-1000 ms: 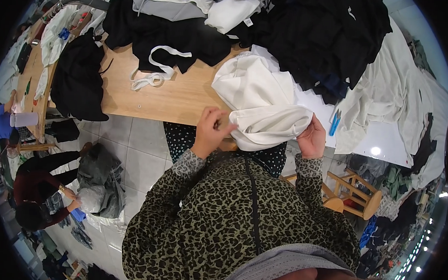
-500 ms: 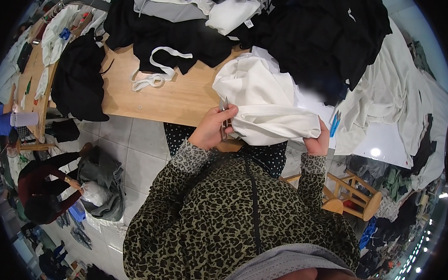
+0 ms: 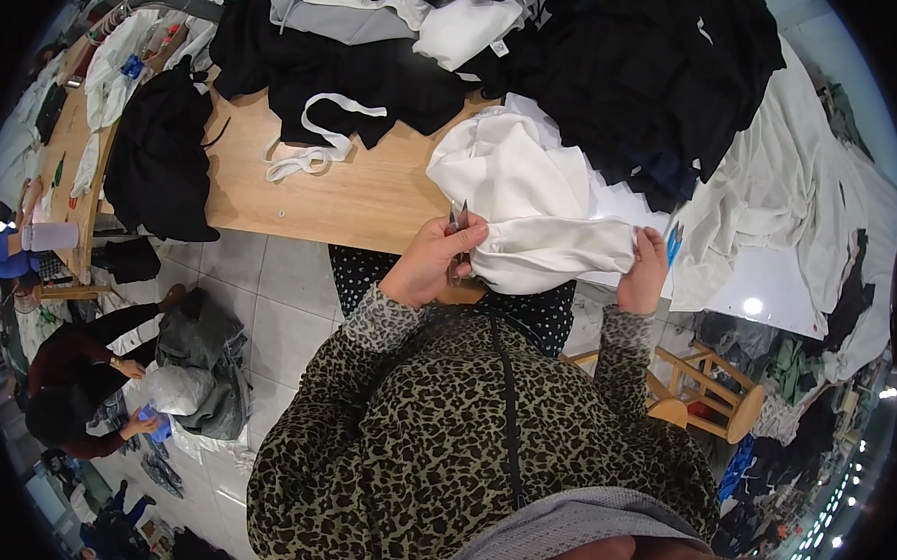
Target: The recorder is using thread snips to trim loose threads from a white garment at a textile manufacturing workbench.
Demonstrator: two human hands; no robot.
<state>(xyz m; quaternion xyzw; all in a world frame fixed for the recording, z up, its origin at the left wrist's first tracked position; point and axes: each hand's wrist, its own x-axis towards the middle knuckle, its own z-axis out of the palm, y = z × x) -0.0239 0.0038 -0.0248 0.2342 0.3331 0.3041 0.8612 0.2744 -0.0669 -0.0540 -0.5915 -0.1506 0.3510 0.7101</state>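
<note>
A white garment [image 3: 518,178] lies bunched at the table's front edge, with one section stretched sideways between my hands. My left hand [image 3: 427,263] is closed around small metal thread snips [image 3: 459,220], blades pointing up, while its thumb and fingers also grip the left end of the stretched cloth. My right hand [image 3: 646,272] pinches the right end of that cloth. Just beyond the right fingers lies a blue-handled tool [image 3: 674,244], partly hidden. White sheets [image 3: 622,203] show beneath the garment.
Black garments [image 3: 637,78] are heaped at the back, with a white strip [image 3: 325,124] on the wooden table [image 3: 322,199]. White fabric [image 3: 773,194] hangs at the right near a wooden stool [image 3: 719,392]. At the left, a person [image 3: 74,384] bends over a grey bundle [image 3: 204,369].
My right hand has lifted slightly and turned at the cloth's end, and the stretched section is flatter. The person at the left has shifted their hands around the bundle.
</note>
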